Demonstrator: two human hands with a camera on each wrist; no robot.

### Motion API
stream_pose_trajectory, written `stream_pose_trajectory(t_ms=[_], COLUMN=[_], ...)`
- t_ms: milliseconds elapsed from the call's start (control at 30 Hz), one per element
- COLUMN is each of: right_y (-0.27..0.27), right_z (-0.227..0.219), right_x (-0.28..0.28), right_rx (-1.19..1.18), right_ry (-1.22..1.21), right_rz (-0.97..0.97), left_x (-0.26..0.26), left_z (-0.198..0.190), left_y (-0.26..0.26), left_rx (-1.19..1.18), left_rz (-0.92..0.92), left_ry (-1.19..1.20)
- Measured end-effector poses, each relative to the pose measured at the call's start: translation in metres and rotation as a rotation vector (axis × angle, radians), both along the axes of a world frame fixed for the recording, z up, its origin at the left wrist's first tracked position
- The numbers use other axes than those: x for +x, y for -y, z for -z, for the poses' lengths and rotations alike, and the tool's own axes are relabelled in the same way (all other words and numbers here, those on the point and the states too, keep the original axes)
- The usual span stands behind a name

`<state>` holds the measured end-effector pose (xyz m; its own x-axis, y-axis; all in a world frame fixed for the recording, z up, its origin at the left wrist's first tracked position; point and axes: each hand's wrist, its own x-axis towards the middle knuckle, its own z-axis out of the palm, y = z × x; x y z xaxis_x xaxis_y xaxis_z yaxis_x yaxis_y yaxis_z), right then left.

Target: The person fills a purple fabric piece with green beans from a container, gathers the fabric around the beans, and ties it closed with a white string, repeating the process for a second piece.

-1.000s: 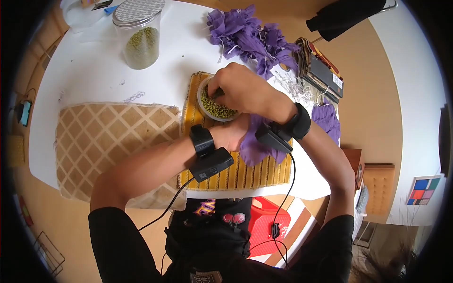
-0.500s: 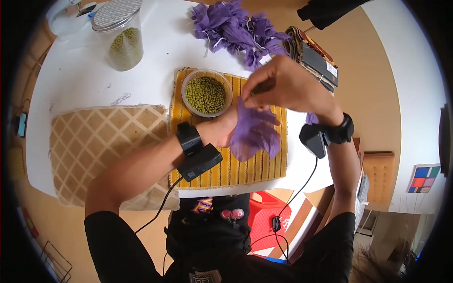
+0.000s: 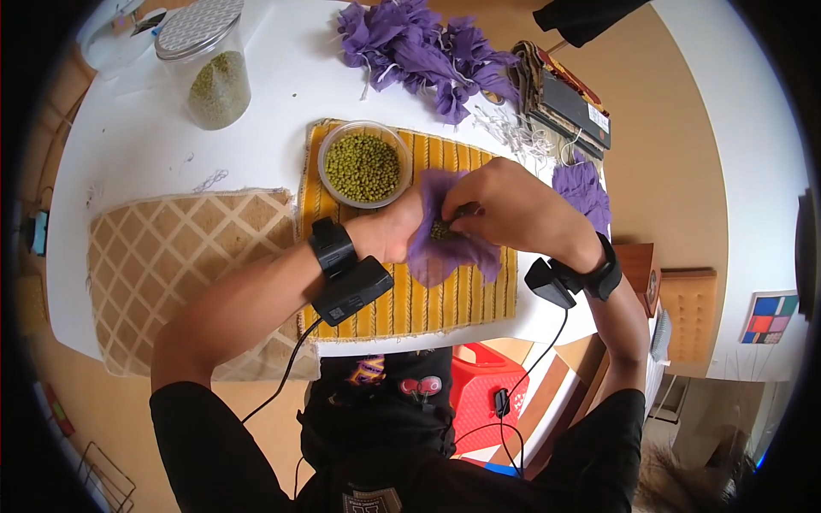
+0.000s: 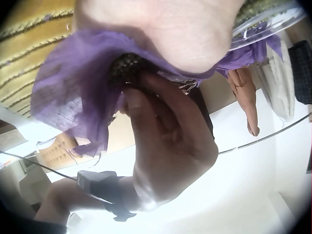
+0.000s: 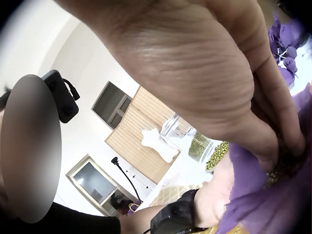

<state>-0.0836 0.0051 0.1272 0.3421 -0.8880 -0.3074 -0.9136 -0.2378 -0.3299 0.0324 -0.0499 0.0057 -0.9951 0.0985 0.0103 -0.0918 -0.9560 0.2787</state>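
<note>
My left hand (image 3: 396,229) lies palm up under a thin purple cloth (image 3: 429,262), which drapes over its fingers and hides most of them. A small heap of mung beans (image 3: 440,230) rests in the cloth's hollow. Above it, my right hand (image 3: 513,209) brings thumb and fingertips together down at the heap. The left wrist view shows these fingers (image 4: 135,102) right against the dark beans (image 4: 127,66). Just beyond the left hand stands a clear round tub (image 3: 326,185) of mung beans (image 3: 363,167), on a yellow striped mat (image 3: 385,321).
A tall lidded jar (image 3: 224,94) with beans stands at back left. Gathered purple cloths (image 3: 419,60) lie at the back, white strings (image 3: 522,137) and stacked fabric books (image 3: 569,107) at right. A tan lattice-patterned mat (image 3: 188,274) covers the table's left front.
My right hand has moved from inside the bean tub over to the purple cloth and down into it. Beans now show in the cloth, which my left hand has kept under.
</note>
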Motion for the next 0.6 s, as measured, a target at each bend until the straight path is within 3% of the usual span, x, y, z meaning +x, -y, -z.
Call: stream_pose_trajectory(t_ms=[267, 467, 533, 600], right_y=[0.001, 0.009, 0.017, 0.03], right_z=[-0.004, -0.017, -0.026, -0.019], right_x=[0.004, 0.013, 0.022, 0.032], right_rx=[-0.012, 0.072, -0.067, -0.155], right_ry=[-0.004, 0.09, 0.116, 0.143], right_rz=[0.016, 0.059, 0.036, -0.021], left_x=[-0.003, -0.006, -0.002, -0.002], left_z=[0.012, 0.023, 0.016, 0.02], left_y=[0.002, 0.0, -0.001, -0.002], left_rx=[-0.003, -0.059, -0.096, -0.059], left_rz=[0.021, -0.081, -0.081, -0.066], left_ry=[0.012, 0.013, 0.131, 0.074])
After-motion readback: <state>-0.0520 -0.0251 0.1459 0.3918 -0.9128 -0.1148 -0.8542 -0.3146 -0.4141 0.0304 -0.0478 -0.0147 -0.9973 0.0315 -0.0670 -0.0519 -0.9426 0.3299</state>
